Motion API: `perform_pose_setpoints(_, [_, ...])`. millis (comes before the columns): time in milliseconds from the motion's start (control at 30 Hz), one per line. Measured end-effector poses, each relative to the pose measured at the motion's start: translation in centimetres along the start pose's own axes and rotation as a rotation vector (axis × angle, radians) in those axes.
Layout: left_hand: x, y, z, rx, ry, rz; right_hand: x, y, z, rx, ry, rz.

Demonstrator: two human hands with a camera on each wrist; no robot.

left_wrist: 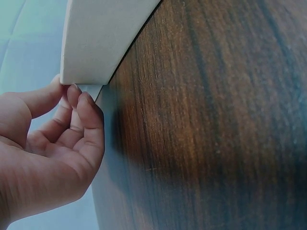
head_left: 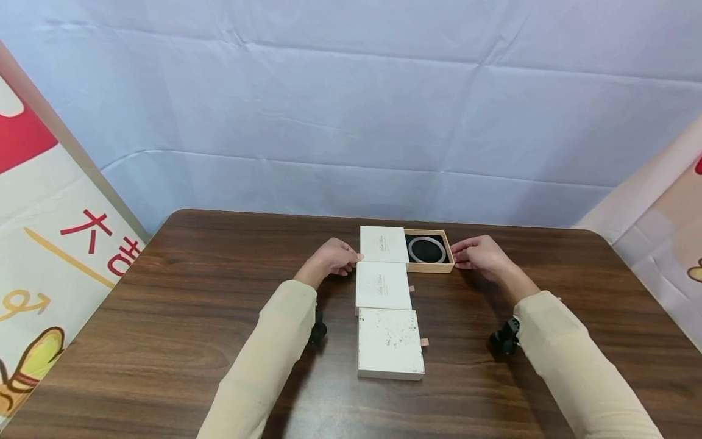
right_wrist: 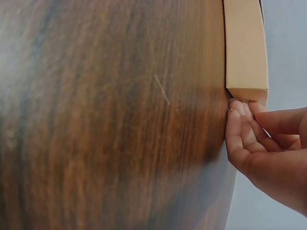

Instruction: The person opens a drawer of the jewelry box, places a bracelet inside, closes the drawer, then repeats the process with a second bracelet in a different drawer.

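Note:
A white drawer box [head_left: 382, 244] lies at the far end of a column of three. Its tan drawer [head_left: 430, 267] sticks out to the right, showing a pale ring-shaped bangle [head_left: 411, 249] on black lining. My left hand [head_left: 336, 256] holds the left end of this box, thumb and bent fingertips at its corner, as the left wrist view also shows. At the drawer's right end, my right hand [head_left: 479, 253] has its thumb and curled fingertips against the end wall. In the right wrist view the fingers hide whatever lies between the tips.
Two more white boxes, a middle one [head_left: 382, 285] and a speckled near one [head_left: 390, 341], lie in line toward me, with small pink tabs on their right sides. The brown wooden table [head_left: 219, 341] ends at a pale blue cloth backdrop [head_left: 351, 122]. Printed banners hang at both sides.

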State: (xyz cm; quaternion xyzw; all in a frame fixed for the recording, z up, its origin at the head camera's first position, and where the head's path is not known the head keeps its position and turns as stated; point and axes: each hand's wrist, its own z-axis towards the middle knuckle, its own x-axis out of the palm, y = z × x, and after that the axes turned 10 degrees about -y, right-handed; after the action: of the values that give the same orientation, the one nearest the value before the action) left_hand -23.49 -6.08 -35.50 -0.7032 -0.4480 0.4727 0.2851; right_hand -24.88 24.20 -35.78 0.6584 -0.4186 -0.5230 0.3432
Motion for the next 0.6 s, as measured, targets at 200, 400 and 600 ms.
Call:
perform_pose_setpoints(200, [-0.09, 0.06, 0.11, 0.001, 0.003, -0.004, 0.18, 0.3, 0.08, -0.002, 0.028, -0.016])
perform_pose_setpoints(400, [-0.11, 0.03, 0.06, 0.0, 0.002, -0.004, 0.17, 0.34, 0.12, 0.003, 0.037, -0.011])
perform_pose_setpoints(600, [-0.09, -0.07, -0.11, 0.0, 0.005, -0.003, 0.18, 0.35, -0.03, 0.0, 0.016, -0.032])
